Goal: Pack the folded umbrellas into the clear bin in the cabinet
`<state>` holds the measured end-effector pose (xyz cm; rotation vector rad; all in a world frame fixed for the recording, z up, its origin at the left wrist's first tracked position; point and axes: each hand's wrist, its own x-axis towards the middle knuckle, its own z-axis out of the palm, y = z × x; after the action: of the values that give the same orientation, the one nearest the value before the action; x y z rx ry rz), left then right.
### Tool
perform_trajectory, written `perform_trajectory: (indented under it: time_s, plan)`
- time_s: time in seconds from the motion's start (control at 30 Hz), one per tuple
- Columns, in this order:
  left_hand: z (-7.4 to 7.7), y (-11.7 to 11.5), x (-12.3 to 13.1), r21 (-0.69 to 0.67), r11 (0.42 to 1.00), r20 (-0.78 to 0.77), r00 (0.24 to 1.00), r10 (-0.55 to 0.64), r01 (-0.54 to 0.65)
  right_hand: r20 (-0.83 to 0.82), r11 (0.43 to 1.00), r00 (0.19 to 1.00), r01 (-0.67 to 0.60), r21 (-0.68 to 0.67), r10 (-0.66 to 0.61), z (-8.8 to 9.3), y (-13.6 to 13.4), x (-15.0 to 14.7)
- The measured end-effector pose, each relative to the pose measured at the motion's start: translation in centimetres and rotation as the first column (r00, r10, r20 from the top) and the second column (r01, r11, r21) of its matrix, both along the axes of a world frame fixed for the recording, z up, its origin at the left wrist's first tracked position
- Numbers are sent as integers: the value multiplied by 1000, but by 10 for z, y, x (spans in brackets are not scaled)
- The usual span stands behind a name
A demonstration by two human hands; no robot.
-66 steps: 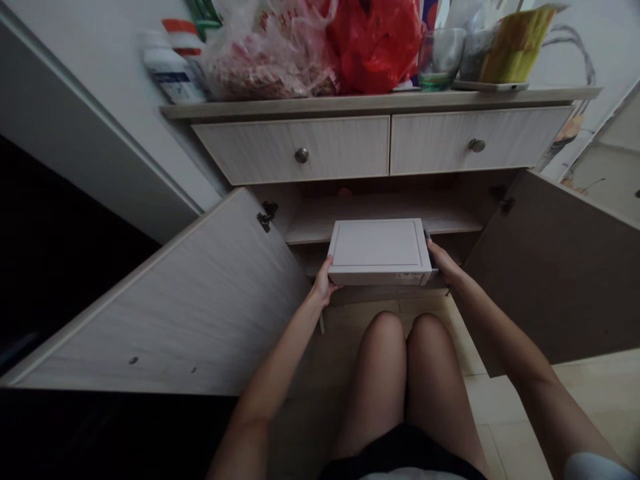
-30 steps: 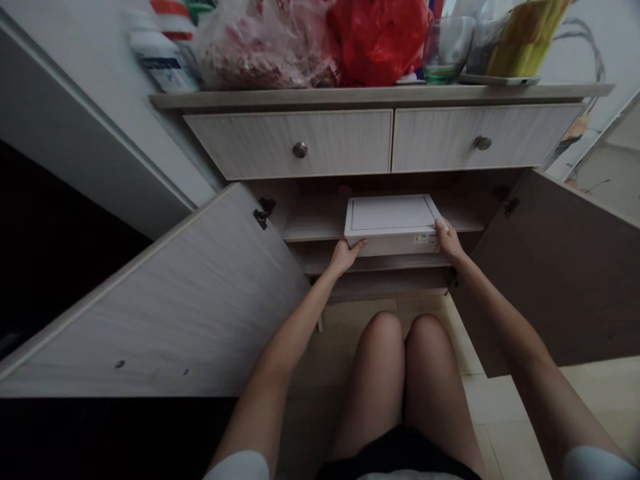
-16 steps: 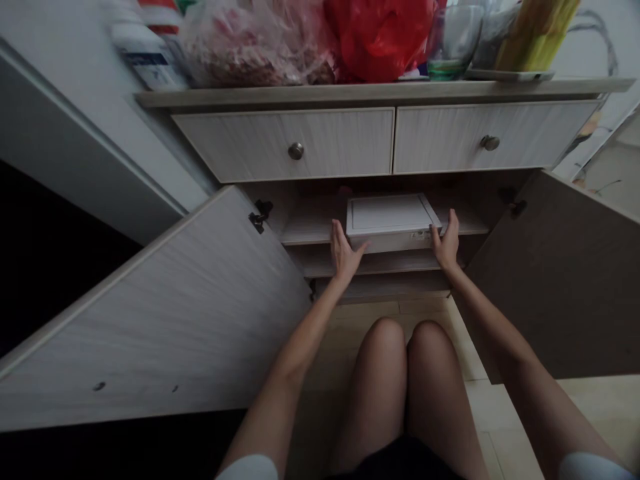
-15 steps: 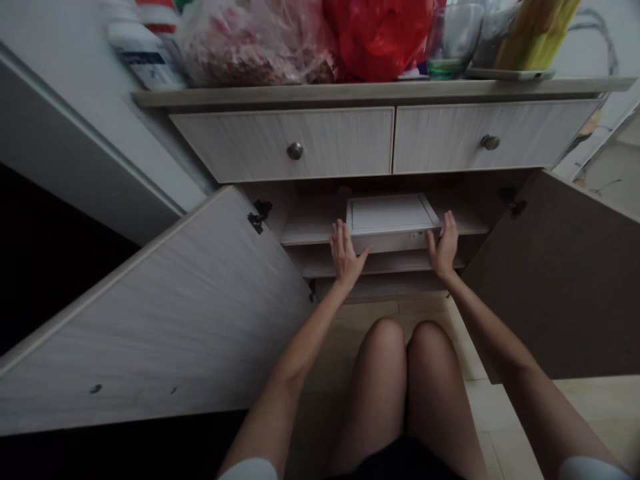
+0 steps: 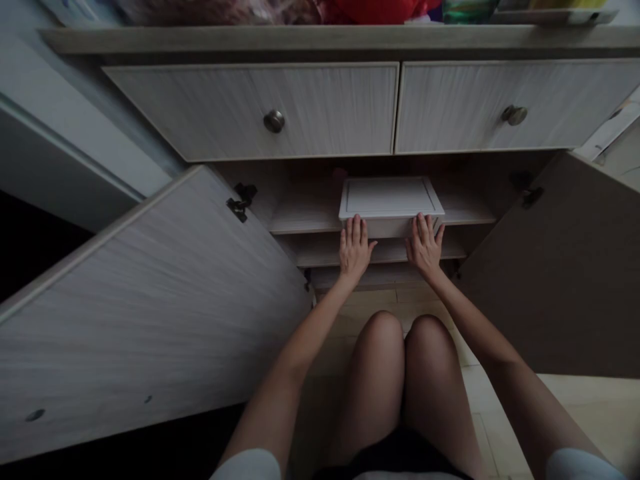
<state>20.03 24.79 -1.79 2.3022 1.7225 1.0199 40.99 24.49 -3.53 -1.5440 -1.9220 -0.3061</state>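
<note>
A white lidded box (image 5: 393, 195) lies flat on the upper shelf (image 5: 307, 215) inside the cabinet, toward the middle. Against the left part of its front face rests my left hand (image 5: 355, 248), fingers stretched upward and thumb spread out. My right hand (image 5: 425, 245) lies the same way against the right part of that face, its fingers apart. Neither hand is wrapped round anything. Behind the box, to the left, a small pinkish thing (image 5: 339, 175) shows dimly in the dark of the cabinet; its kind is unclear.
The left cabinet door (image 5: 165, 320) and the right cabinet door (image 5: 560, 273) both stand swung outward beside my arms. Above are two closed drawers with round knobs (image 5: 274, 121). A red plastic bag (image 5: 380, 9) and other items sit on the cabinet top (image 5: 225, 41). A lower shelf (image 5: 320, 252) runs beneath.
Both hands have come from the box's front corners onto its front face, closer together. The box sits further back on the shelf. My view has tipped down and nearer the cabinet.
</note>
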Motion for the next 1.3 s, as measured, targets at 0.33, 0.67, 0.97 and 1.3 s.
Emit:
perform_trajectory:
  time_s: [0.33, 0.67, 0.97, 1.3]
  plan:
    - [10, 34, 5, 21, 1000, -30, 999, -16, 17, 22, 1000, 1000, 4, -9, -4, 12, 33, -3]
    - [14, 71, 11, 84, 994, -264, 961, 86, -66, 139, 998, 988, 69, 11, -69, 20, 71, 0]
    - [21, 99, 13, 99, 993, -286, 954, 92, -66, 157, 997, 986, 59, -51, -50, 26, 105, 2]
    - [27, 116, 13, 48, 998, -251, 967, 54, -44, 194, 993, 981, 39, -113, -17, 33, 127, 5]
